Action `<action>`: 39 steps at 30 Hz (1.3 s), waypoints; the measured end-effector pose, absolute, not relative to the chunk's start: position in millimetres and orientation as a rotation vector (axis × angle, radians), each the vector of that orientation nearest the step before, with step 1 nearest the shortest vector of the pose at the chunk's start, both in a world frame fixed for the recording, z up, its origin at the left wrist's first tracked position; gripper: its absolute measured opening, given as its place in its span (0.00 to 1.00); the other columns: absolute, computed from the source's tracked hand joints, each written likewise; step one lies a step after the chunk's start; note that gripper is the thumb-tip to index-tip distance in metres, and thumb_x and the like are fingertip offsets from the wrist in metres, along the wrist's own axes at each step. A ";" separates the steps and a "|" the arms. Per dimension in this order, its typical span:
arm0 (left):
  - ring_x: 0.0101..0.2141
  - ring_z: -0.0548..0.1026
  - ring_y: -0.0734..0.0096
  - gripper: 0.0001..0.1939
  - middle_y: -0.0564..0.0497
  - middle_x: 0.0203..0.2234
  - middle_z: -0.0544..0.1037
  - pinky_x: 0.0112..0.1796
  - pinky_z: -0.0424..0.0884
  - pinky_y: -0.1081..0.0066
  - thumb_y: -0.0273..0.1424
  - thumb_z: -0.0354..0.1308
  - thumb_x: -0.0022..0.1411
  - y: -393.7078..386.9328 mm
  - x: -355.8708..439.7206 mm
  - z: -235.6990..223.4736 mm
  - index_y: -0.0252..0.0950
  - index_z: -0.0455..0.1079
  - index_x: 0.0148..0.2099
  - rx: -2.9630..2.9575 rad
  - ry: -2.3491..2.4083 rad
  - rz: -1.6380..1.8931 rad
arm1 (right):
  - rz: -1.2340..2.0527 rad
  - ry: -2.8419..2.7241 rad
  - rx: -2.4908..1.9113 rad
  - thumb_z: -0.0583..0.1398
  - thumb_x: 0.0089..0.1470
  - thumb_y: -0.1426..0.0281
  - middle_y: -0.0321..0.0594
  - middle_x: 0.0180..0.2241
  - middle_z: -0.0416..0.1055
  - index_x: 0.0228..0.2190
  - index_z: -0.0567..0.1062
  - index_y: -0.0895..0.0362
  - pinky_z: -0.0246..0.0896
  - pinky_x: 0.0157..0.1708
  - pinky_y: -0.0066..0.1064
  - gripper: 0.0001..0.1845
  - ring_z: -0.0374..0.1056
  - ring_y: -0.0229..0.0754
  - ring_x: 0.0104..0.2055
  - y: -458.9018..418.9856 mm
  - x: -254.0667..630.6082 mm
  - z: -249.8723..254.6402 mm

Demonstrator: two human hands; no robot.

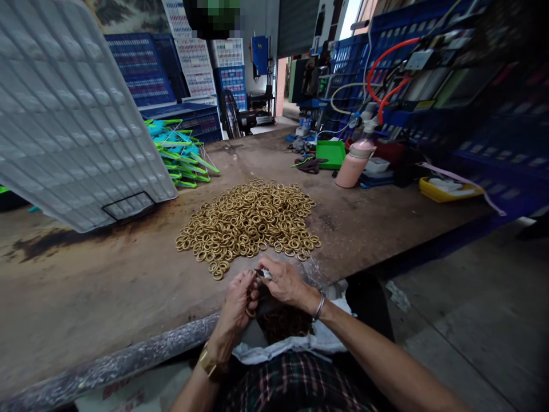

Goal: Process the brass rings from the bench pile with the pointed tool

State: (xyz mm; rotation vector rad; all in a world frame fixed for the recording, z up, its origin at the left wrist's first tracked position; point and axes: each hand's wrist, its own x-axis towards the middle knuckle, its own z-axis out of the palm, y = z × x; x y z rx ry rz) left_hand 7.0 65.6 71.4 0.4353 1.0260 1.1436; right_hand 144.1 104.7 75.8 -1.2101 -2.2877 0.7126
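Observation:
A heap of brass-coloured rings (253,220) lies on the worktable, just beyond my hands. My left hand (240,297) is closed, with a brass ring (250,312) showing below its curled fingers. My right hand (285,280) grips a small tool (265,274) with a dark tip and a pale body; its exact kind is hard to make out. The tip meets the fingertips of my left hand, and whatever is pinched there is hidden. Below both hands, an open white sack (295,343) on my lap contains darker rings (287,321).
At left a large ribbed translucent plastic panel (81,114) stands tilted on the worktable (128,297). Green and blue plastic pieces (184,154) lie behind it. Farther right are a green tray (330,153), a pink bottle (355,163) and a yellow tray (448,190).

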 end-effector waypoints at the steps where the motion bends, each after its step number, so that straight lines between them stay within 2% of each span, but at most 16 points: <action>1: 0.12 0.57 0.88 0.19 0.60 0.17 0.65 0.11 0.49 0.86 0.41 0.64 0.46 64.1 7.0 71.4 0.35 0.61 0.30 0.493 1.049 1.133 | 0.731 -2.272 -1.208 0.55 0.54 0.70 0.37 0.28 0.70 0.36 0.68 0.55 0.52 0.31 0.26 0.06 0.64 0.38 0.30 104.2 143.7 76.3; 5: 0.12 0.55 0.88 0.20 0.61 0.16 0.63 0.11 0.48 0.85 0.46 0.60 0.48 59.0 5.6 73.9 0.35 0.61 0.30 0.622 1.112 1.095 | 0.818 -2.184 -1.204 0.54 0.55 0.70 0.37 0.27 0.69 0.35 0.68 0.55 0.53 0.30 0.26 0.05 0.64 0.38 0.29 102.5 142.9 75.4; 12: 0.11 0.52 0.87 0.21 0.63 0.13 0.61 0.12 0.46 0.82 0.46 0.62 0.45 58.9 4.7 75.1 0.36 0.62 0.30 0.651 1.223 1.100 | 1.037 -1.945 -1.168 0.53 0.53 0.70 0.33 0.25 0.66 0.29 0.69 0.57 0.52 0.29 0.24 0.05 0.60 0.35 0.28 106.5 137.6 74.7; 18: 0.13 0.55 0.83 0.16 0.60 0.12 0.62 0.14 0.47 0.79 0.43 0.61 0.49 58.6 7.5 68.7 0.35 0.67 0.29 0.808 1.349 1.202 | 1.398 -1.675 -1.246 0.50 0.55 0.64 0.29 0.15 0.56 0.18 0.62 0.56 0.47 0.21 0.24 0.17 0.52 0.32 0.19 104.1 134.5 68.9; 21: 0.14 0.56 0.82 0.15 0.59 0.13 0.64 0.15 0.48 0.78 0.42 0.61 0.49 57.9 7.2 63.7 0.34 0.68 0.29 0.850 1.332 1.208 | 1.463 -1.643 -1.226 0.50 0.54 0.64 0.29 0.15 0.57 0.17 0.62 0.56 0.47 0.20 0.24 0.17 0.51 0.32 0.18 101.4 132.8 68.3; 27: 0.11 0.51 0.85 0.18 0.61 0.11 0.61 0.13 0.45 0.80 0.47 0.57 0.52 54.8 4.6 64.4 0.35 0.64 0.29 0.762 1.206 1.068 | 1.243 -1.715 -1.257 0.54 0.48 0.69 0.28 0.17 0.55 0.19 0.63 0.57 0.46 0.23 0.23 0.09 0.51 0.32 0.23 102.4 128.2 69.9; 33: 0.10 0.51 0.85 0.19 0.63 0.10 0.58 0.12 0.46 0.81 0.47 0.57 0.52 52.9 4.9 69.9 0.36 0.62 0.27 0.754 1.144 1.050 | 1.308 -1.740 -1.242 0.50 0.53 0.69 0.31 0.19 0.61 0.22 0.65 0.57 0.49 0.25 0.24 0.10 0.56 0.33 0.23 103.1 131.0 69.4; 37: 0.10 0.51 0.85 0.18 0.63 0.09 0.57 0.12 0.46 0.81 0.47 0.55 0.53 52.8 4.7 67.0 0.36 0.61 0.28 0.772 1.147 1.073 | 0.937 -1.988 -1.369 0.50 0.54 0.72 0.35 0.22 0.65 0.26 0.68 0.57 0.48 0.27 0.26 0.09 0.59 0.36 0.26 101.3 137.1 65.2; 39: 0.11 0.52 0.85 0.18 0.62 0.11 0.59 0.12 0.46 0.81 0.47 0.56 0.53 53.2 4.9 65.6 0.36 0.61 0.28 0.770 1.157 1.103 | 0.800 -2.193 -1.344 0.51 0.52 0.74 0.37 0.23 0.66 0.28 0.69 0.57 0.47 0.27 0.27 0.08 0.59 0.37 0.26 98.0 140.2 64.1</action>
